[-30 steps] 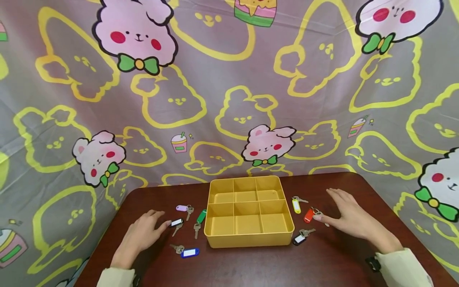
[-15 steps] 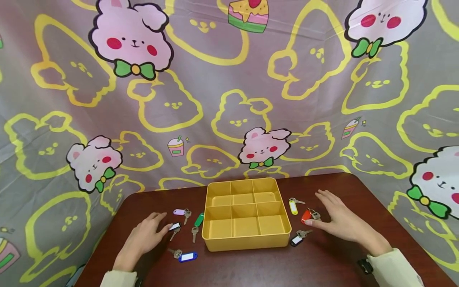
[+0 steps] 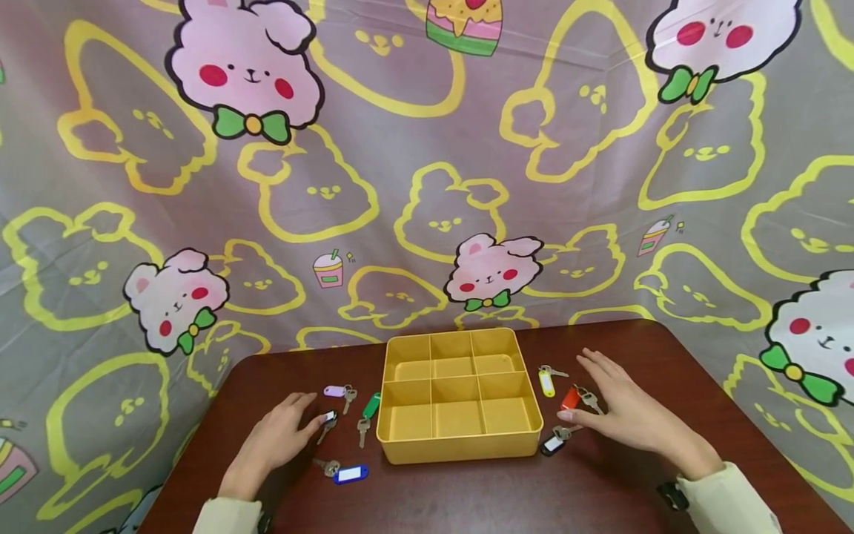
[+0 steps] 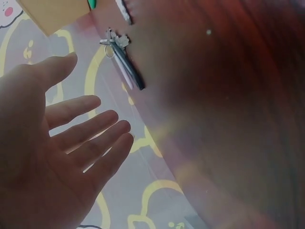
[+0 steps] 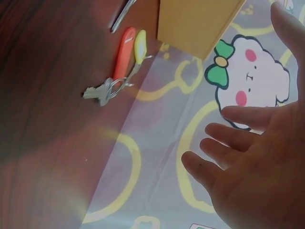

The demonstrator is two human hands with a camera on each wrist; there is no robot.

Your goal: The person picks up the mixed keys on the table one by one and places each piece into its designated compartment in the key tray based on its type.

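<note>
My left hand [image 3: 275, 439] hovers over the left side of the table, fingers extended and nothing held. Its thumb overlaps a black-tagged key [image 3: 327, 424] in the head view. Around it lie keys with a lilac tag [image 3: 335, 391], a green tag [image 3: 371, 406] and a blue tag [image 3: 351, 474]. Over the right side, my right hand [image 3: 630, 412] has its fingers spread and palm bare in the right wrist view [image 5: 259, 162]. Its thumb tip is between a red-tagged key [image 3: 570, 398] and a black-tagged key [image 3: 553, 444]. A yellow-tagged key [image 3: 547, 383] lies farther back.
Between the hands stands a yellow divided box [image 3: 460, 449] with bare compartments in two rows. The dark wooden table [image 3: 467, 500] reaches back to a patterned cloth [image 3: 400, 185] hanging behind and at both sides.
Both hands have drifted a little inward toward the box, the right one more. The head view has shifted slightly. Keys and box lie as before.
</note>
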